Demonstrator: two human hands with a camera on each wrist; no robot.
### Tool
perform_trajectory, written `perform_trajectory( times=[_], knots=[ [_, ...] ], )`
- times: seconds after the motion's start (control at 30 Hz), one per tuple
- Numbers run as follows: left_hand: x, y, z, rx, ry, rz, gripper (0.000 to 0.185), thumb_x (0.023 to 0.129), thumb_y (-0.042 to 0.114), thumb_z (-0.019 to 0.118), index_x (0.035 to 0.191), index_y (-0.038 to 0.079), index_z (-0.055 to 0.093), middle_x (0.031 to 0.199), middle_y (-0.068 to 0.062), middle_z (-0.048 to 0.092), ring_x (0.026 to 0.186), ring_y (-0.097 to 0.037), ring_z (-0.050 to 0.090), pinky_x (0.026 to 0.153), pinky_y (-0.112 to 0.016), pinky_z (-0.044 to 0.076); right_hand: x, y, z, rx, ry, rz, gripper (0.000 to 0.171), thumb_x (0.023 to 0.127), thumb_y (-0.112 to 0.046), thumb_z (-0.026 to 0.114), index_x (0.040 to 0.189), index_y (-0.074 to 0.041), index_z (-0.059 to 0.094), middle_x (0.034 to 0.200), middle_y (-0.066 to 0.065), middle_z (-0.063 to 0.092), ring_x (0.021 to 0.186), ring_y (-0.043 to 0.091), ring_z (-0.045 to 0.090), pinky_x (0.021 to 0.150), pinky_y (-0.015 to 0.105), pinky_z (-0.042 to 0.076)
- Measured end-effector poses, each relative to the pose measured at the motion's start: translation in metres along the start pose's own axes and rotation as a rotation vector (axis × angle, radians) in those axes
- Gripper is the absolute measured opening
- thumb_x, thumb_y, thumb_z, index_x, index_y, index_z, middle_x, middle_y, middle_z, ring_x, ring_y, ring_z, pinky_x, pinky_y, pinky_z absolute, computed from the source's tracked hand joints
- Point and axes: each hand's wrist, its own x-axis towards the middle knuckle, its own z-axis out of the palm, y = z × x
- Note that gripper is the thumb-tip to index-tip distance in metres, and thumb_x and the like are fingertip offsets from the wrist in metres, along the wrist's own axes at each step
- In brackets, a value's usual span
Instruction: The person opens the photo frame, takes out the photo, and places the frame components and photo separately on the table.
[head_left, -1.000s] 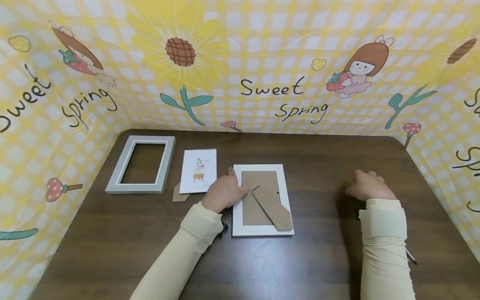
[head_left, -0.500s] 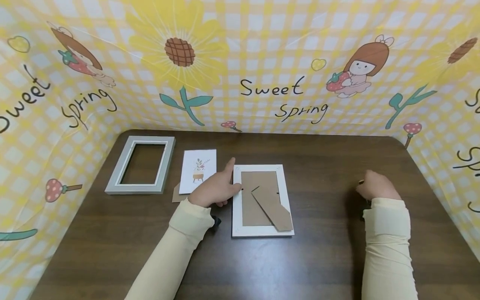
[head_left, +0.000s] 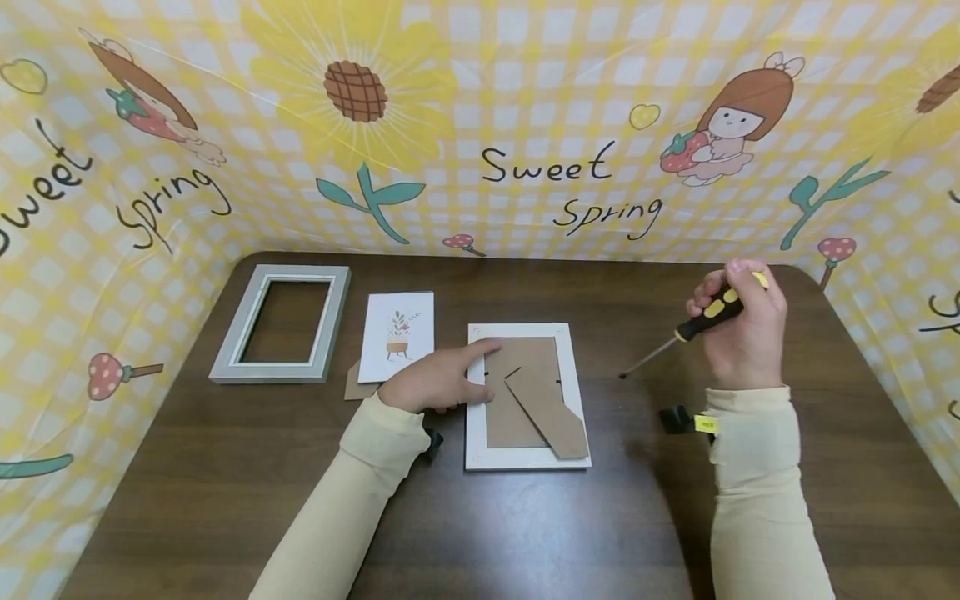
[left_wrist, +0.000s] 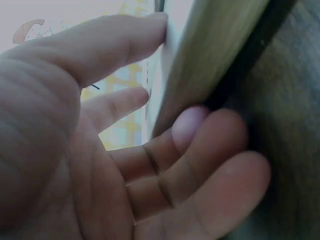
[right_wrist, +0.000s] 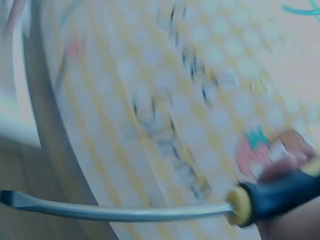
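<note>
Backdrop: yellow gingham cloth [head_left: 525,100] printed with sunflowers and "Sweet Spring" is wrapping three sides of your dark wooden table [head_left: 525,533].
Left hand: your left hand [head_left: 435,383] is lying with relaxed fingers on the left edge of the white frame [head_left: 525,396]; the left wrist view shows fingertips [left_wrist: 192,122] touching that edge, gripping nothing.
White frame: it is lying face down mid-table, its brown backing and folded stand showing.
Right hand: your right hand [head_left: 742,333] is curling round the black-and-yellow handle of the screwdriver [head_left: 693,325], holding it raised right of the frame.
Screwdriver: its shaft is slanting down-left toward the frame, tip [right_wrist: 12,197] apparently flat-bladed, though that view is blurred.
Left of hand: a grey frame [head_left: 283,323] and a plant card [head_left: 397,336] are lying side by side.
</note>
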Motion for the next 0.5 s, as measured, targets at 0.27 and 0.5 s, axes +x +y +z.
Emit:
perform_trajectory(
  times=[0.27, 0.5],
  knots=[
    [0.001, -0.007, 0.001, -0.013, -0.005, -0.025, 0.073, 0.093, 0.024, 0.072, 0.155, 0.034, 0.035, 0.071, -0.001, 0.055, 0.047, -0.015, 0.044, 0.049, -0.031, 0.042, 0.001, 0.063, 0.041, 0.204, 0.245, 0.168, 0.034, 0.104, -0.017, 0.052, 0.071, -0.011, 0.045, 0.055, 0.001, 0.042, 0.043, 0.012, 0.037, 0.044, 0.023, 0.031],
    [0.005, -0.006, 0.003, -0.024, -0.018, -0.027, 0.07, 0.094, 0.024, 0.072, 0.154, 0.033, 0.036, 0.073, -0.006, 0.06, 0.047, -0.017, 0.047, 0.048, -0.032, 0.043, 0.0, 0.118, 0.05, -0.013, 0.453, 0.146, 0.026, 0.104, -0.017, 0.055, 0.08, -0.011, 0.047, 0.06, 0.002, 0.043, 0.046, 0.013, 0.039, 0.044, 0.025, 0.037]
  ],
)
